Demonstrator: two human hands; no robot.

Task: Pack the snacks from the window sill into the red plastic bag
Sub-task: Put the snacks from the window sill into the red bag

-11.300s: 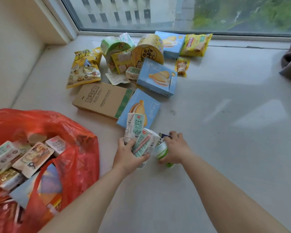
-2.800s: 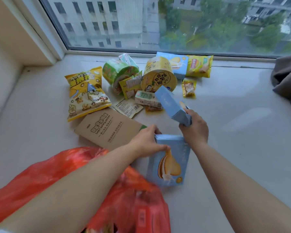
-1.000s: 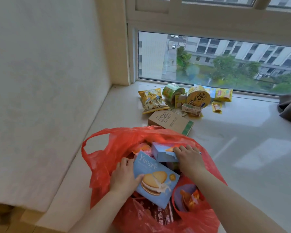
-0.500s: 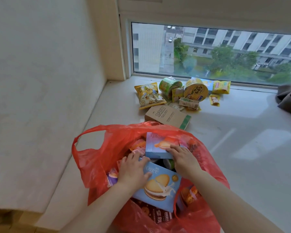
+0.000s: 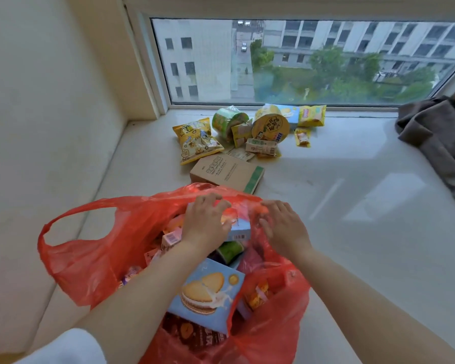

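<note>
The red plastic bag (image 5: 90, 248) stands open on the window sill (image 5: 352, 195), full of snacks. A blue sandwich-cookie box (image 5: 208, 295) lies on top near me. A second blue box (image 5: 240, 228) lies deeper, by the far rim. My left hand (image 5: 205, 222) hovers over that second box with fingers spread and loosely bent, holding nothing. My right hand (image 5: 284, 227) is beside it over the bag's far right rim, fingers relaxed and empty. On the sill beyond lie a brown carton (image 5: 226, 172), a yellow popcorn bag (image 5: 197, 139), a green roll (image 5: 227, 122) and a yellow round tub (image 5: 271, 126).
More small packets (image 5: 311, 115) and a little carton (image 5: 260, 145) sit near the window glass. A grey-brown cloth (image 5: 436, 135) is heaped at the right end of the sill. A cream wall (image 5: 50, 114) closes the left side.
Both hands have let go of the two blue boxes, which now lie in the bag. The hands have shifted toward the bag's far rim.
</note>
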